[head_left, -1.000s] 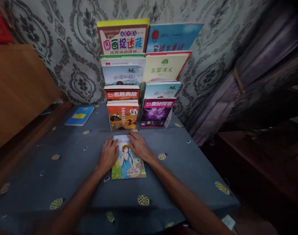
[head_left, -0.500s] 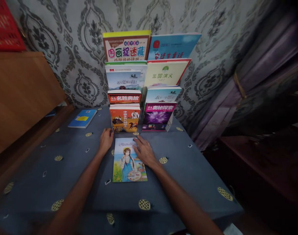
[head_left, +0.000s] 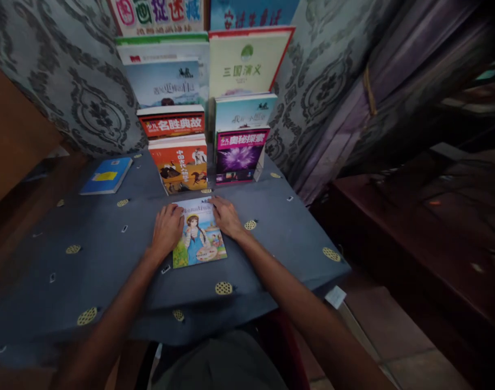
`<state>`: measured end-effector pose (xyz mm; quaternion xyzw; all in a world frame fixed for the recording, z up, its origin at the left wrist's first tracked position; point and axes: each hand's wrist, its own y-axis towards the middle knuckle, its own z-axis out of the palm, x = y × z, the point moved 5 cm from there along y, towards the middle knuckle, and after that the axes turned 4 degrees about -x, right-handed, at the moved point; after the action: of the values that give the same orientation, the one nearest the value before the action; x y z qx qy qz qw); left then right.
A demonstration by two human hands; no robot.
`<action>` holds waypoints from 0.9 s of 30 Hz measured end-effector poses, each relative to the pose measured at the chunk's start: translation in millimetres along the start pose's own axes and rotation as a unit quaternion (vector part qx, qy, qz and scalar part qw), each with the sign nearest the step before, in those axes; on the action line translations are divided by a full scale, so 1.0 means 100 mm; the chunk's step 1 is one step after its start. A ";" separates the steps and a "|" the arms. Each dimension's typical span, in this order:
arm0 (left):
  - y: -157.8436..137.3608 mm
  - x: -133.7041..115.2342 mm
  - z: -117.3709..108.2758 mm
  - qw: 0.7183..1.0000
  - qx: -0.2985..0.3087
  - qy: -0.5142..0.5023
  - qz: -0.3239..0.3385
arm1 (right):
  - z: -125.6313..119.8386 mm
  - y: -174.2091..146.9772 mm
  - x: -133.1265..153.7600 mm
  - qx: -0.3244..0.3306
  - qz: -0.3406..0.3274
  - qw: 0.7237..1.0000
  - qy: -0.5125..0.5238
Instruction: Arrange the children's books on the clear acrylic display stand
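Observation:
A picture book (head_left: 202,238) lies flat on the cloth, its cover showing a girl with braids, a yellow hat and blue overalls. My left hand (head_left: 168,230) is at its upper left side, fingers curled against the edge. At the upper right corner, my right hand (head_left: 227,218) has its fingers bent over the edge, so the book is gripped between both hands. Just beyond it stand an orange book (head_left: 182,165) and a purple book (head_left: 239,157), in the lowest row of a tiered display.
Higher tiers hold several more books, including a cream one with a red edge (head_left: 247,65). A blue book (head_left: 106,176) lies on the left of the dark tablecloth (head_left: 104,238). Behind are a patterned wall covering (head_left: 101,114) and a purple curtain (head_left: 332,130).
The view has tipped downward and shifted right. My left hand has come in to the book's left edge, and my right hand has slid off the cover to its upper right edge.

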<state>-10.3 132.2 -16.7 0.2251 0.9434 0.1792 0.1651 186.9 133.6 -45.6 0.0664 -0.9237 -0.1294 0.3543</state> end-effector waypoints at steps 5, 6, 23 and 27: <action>-0.24 -0.38 0.07 0.999 0.027 0.027 0.028 | -0.15 -0.12 0.02 -0.012 0.027 0.999 0.035; -0.27 -0.43 0.08 0.999 0.029 0.026 0.027 | -0.17 -0.18 0.03 -0.014 0.029 0.999 0.041; -0.37 -0.21 -0.02 0.976 -0.079 -0.182 -0.085 | -0.11 -0.66 0.04 0.015 0.075 0.979 0.188; -0.39 0.03 -0.03 0.926 -0.151 -0.284 -0.199 | -0.03 -0.65 0.02 -0.008 0.089 0.964 0.250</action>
<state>-28.2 100.4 -30.6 0.0466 0.8444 0.2112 0.4901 189.3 69.9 -60.5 0.0118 -0.8070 -0.0840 0.5844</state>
